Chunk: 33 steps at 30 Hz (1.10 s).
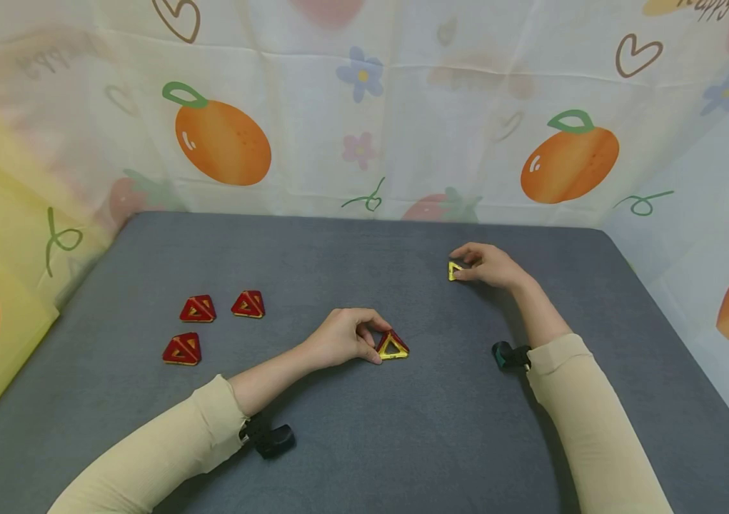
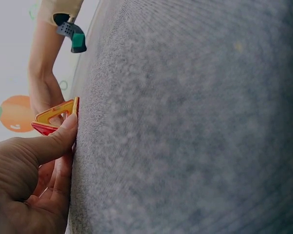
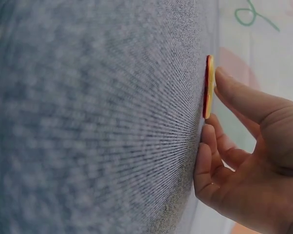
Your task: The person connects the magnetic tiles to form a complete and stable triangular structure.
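Observation:
My left hand pinches a small pyramid of triangular magnetic tiles near the middle of the table. One yellow side of it faces me, and red shows on the others. In the left wrist view the thumb presses on the pyramid, close to the tabletop. Farther back and to the right, my right hand has its thumb and curled fingers about a triangular tile lying flat. From the right wrist the tile appears edge-on, yellow on top and red beneath, with fingertips right at its edges.
Three red pyramids with yellow parts stand on the left: a front one, one behind it and one to the right. The grey table ends at a fruit-printed curtain. Each wrist wears a dark camera.

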Each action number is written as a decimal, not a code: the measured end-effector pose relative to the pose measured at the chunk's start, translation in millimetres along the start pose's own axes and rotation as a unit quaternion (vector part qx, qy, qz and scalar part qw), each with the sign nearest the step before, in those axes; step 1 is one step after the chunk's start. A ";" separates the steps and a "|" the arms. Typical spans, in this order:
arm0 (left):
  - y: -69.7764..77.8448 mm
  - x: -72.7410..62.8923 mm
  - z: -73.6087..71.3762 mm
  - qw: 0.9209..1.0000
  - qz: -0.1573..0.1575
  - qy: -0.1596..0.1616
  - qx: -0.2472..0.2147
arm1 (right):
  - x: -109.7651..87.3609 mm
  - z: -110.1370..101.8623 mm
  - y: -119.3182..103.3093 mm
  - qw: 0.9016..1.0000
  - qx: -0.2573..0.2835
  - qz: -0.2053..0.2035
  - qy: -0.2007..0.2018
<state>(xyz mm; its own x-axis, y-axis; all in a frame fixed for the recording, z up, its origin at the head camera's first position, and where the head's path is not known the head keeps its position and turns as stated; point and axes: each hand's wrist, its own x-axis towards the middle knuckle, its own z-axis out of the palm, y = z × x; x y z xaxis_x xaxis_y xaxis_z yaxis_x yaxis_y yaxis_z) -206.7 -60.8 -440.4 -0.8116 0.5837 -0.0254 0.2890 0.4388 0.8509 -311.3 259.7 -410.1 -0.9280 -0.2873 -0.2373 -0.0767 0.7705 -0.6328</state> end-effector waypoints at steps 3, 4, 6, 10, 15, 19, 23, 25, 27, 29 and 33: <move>0.4 -0.2 -0.2 1.000 0.001 -0.001 -0.002 | 0.2 1.0 -0.7 1.000 -0.011 -0.005 -0.001; 0.5 -0.3 -0.3 1.000 0.001 -0.001 -0.003 | 0.4 1.4 -1.1 1.000 -0.015 -0.008 -0.001; 0.6 -0.4 -0.5 1.000 0.001 -0.002 -0.005 | 0.7 2.0 -1.4 1.000 -0.022 -0.013 0.000; 1.0 -0.3 -0.7 1.000 0.001 -0.002 -0.007 | 1.4 2.8 -1.5 0.999 -0.032 -0.020 0.002; 1.0 -0.2 -0.8 1.000 0.003 -0.002 -0.006 | 0.8 3.1 -2.8 0.999 -0.037 -0.021 0.007; 1.1 -0.4 -0.8 1.000 0.004 -0.002 -0.005 | 0.5 3.7 -3.1 0.999 -0.030 -0.018 0.021; 0.8 -0.4 -0.2 1.000 0.004 -0.002 -0.006 | -0.5 3.8 -2.8 0.999 -0.019 -0.007 0.046; 0.5 -0.3 0.1 1.000 0.004 -0.002 -0.007 | -1.0 3.4 -2.4 0.998 -0.015 0.000 0.059; 0.4 -0.4 0.2 1.000 0.004 -0.003 -0.007 | -1.5 2.6 -1.7 0.998 -0.009 0.004 0.067; 0.5 -0.5 0.2 1.000 0.003 -0.002 -0.007 | -1.5 1.8 -0.7 0.998 -0.005 0.006 0.069; 0.2 -0.9 0.1 1.000 0.004 -0.001 -0.005 | -0.7 0.7 1.0 0.998 0.013 0.006 0.061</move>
<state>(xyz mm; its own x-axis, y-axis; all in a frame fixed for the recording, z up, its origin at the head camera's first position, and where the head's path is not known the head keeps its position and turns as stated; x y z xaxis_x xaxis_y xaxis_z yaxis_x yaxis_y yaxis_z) -205.9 -61.2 -440.3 -0.8083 0.5884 -0.0184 0.2914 0.4271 0.8560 -310.4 260.3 -411.1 -0.9662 -0.2060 -0.1549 -0.0576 0.7584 -0.6492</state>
